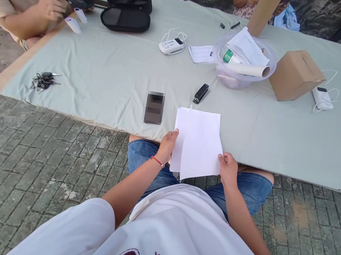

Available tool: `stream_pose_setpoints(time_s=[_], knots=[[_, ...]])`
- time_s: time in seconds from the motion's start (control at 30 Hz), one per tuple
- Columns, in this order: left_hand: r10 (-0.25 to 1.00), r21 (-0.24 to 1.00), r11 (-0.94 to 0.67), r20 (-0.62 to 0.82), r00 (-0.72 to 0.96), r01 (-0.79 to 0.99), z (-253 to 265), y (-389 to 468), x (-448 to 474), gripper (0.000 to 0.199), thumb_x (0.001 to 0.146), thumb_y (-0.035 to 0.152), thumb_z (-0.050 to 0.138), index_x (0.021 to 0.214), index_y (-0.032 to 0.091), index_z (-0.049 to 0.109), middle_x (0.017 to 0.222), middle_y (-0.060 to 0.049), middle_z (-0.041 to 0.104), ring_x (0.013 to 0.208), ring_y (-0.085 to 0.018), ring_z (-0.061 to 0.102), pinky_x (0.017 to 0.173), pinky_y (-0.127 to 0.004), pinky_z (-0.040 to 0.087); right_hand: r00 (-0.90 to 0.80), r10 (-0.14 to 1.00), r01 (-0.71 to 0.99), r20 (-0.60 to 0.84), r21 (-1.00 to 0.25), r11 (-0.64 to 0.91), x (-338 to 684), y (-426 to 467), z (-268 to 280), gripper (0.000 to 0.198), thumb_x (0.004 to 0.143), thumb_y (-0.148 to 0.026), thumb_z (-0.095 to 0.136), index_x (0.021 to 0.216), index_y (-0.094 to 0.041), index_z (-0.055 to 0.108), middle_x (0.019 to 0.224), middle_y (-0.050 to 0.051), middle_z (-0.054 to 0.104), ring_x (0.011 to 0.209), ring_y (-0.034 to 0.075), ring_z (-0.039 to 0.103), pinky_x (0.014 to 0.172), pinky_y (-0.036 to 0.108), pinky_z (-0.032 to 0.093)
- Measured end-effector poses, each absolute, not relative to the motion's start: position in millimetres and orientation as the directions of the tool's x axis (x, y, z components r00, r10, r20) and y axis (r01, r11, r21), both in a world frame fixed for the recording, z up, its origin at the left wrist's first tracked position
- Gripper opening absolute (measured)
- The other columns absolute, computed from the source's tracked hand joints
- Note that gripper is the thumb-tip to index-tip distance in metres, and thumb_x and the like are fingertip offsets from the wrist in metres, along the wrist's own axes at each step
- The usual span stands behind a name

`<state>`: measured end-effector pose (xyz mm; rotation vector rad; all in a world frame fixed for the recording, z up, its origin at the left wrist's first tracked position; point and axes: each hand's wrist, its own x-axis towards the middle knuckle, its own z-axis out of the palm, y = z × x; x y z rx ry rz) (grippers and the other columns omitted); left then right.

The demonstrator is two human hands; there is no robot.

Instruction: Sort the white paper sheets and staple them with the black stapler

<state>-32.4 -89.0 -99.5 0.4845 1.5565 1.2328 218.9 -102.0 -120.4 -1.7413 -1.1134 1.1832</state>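
Observation:
Near the table's front edge, above my lap, I hold white sheets of paper that partly overlap. My left hand (166, 146) grips the left edge of the rear sheet (179, 139), thumb on top. The right edge of the front sheet (203, 143) is pinched in my right hand (227, 169). Fingers under the paper are hidden. Just beyond the sheets lies a black stapler (201, 93). A dark, pixelated rectangular object (154, 107) rests to the left of them.
On the cloth-covered table (110, 75) are keys (45, 80), an open black case (127, 10), a white corded device (172, 46), a plastic basin (241, 80) with papers and a roll, and a cardboard box (295, 76). Two other people are at the table's far side and left end.

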Motion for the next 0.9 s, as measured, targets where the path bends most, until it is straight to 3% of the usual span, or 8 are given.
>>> stream_pose_setpoints(time_s=[0.1, 0.33, 0.5, 0.63, 0.7, 0.8, 0.9], knots=[[0.821, 0.895, 0.384, -0.443, -0.359, -0.226, -99, -87, -30, 0.045, 0.072, 0.059, 0.068, 0.087, 0.018, 0.058, 0.082, -0.003, 0.063, 0.079, -0.018, 0.059, 0.074, -0.031, 0.046, 0.2, 0.941, 0.35, -0.273, -0.877, -0.329, 213, -109, -123, 0.039, 0.078, -0.055, 0.057, 0.095, -0.02, 0.064, 0.083, 0.006, 0.073, 0.073, 0.023, 0.064, 0.064, 0.033, 0.049], [0.8, 0.902, 0.406, -0.429, -0.419, -0.149, -100, -87, -26, 0.033, 0.081, 0.05, 0.064, 0.085, 0.018, 0.055, 0.082, -0.003, 0.062, 0.08, -0.018, 0.06, 0.076, -0.032, 0.047, 0.245, 0.927, 0.379, -0.283, -0.852, -0.36, 212, -114, -122, 0.041, 0.082, -0.056, 0.052, 0.102, -0.022, 0.062, 0.085, 0.007, 0.072, 0.077, 0.023, 0.064, 0.069, 0.034, 0.05], [0.845, 0.927, 0.345, -0.375, -0.383, -0.146, -112, -86, -25, 0.028, 0.071, 0.018, 0.069, 0.095, 0.018, 0.054, 0.098, -0.008, 0.068, 0.089, -0.02, 0.065, 0.081, -0.033, 0.05, 0.172, 0.962, 0.46, -0.213, -0.846, -0.269, 207, -118, -122, 0.039, 0.083, -0.057, 0.051, 0.099, -0.023, 0.062, 0.088, 0.008, 0.071, 0.081, 0.025, 0.063, 0.074, 0.037, 0.049], [0.917, 0.963, 0.218, -0.258, -0.304, -0.158, -104, -93, -27, 0.025, 0.077, 0.02, 0.062, 0.101, 0.019, 0.054, 0.102, -0.007, 0.069, 0.094, -0.019, 0.065, 0.086, -0.034, 0.05, 0.245, 0.961, 0.549, -0.128, -0.799, -0.246, 217, -116, -119, 0.042, 0.079, -0.056, 0.06, 0.102, -0.02, 0.062, 0.103, 0.012, 0.067, 0.089, 0.025, 0.061, 0.085, 0.04, 0.048], [0.954, 0.977, 0.149, -0.182, -0.239, -0.151, -93, -97, -29, 0.026, 0.081, 0.026, 0.061, 0.105, 0.02, 0.054, 0.104, -0.006, 0.069, 0.097, -0.02, 0.065, 0.087, -0.034, 0.049, 0.255, 0.949, 0.463, -0.187, -0.838, -0.29, 226, -109, -114, 0.05, 0.076, -0.056, 0.066, 0.11, -0.02, 0.06, 0.106, 0.012, 0.067, 0.092, 0.024, 0.061, 0.087, 0.04, 0.048], [0.982, 0.99, 0.064, -0.085, -0.171, -0.124, -75, -98, -32, 0.026, 0.082, 0.032, 0.064, 0.104, 0.021, 0.055, 0.104, -0.006, 0.069, 0.098, -0.02, 0.064, 0.09, -0.034, 0.049, 0.108, 0.954, 0.193, -0.281, -0.935, -0.297, 236, -91, -96, 0.061, 0.074, -0.053, 0.071, 0.124, -0.022, 0.054, 0.109, 0.008, 0.069, 0.101, 0.023, 0.063, 0.091, 0.04, 0.049], [0.991, 0.988, -0.01, -0.011, -0.137, -0.151, -53, -87, -34, 0.028, 0.08, 0.037, 0.068, 0.102, 0.022, 0.057, 0.105, -0.006, 0.069, 0.099, -0.021, 0.064, 0.089, -0.034, 0.049, -0.134, 0.97, -0.048, -0.201, -0.977, -0.209, 238, -63, -67, 0.064, 0.071, -0.048, 0.077, 0.127, -0.025, 0.056, 0.117, 0.007, 0.068, 0.115, 0.024, 0.059, 0.1, 0.042, 0.046]])
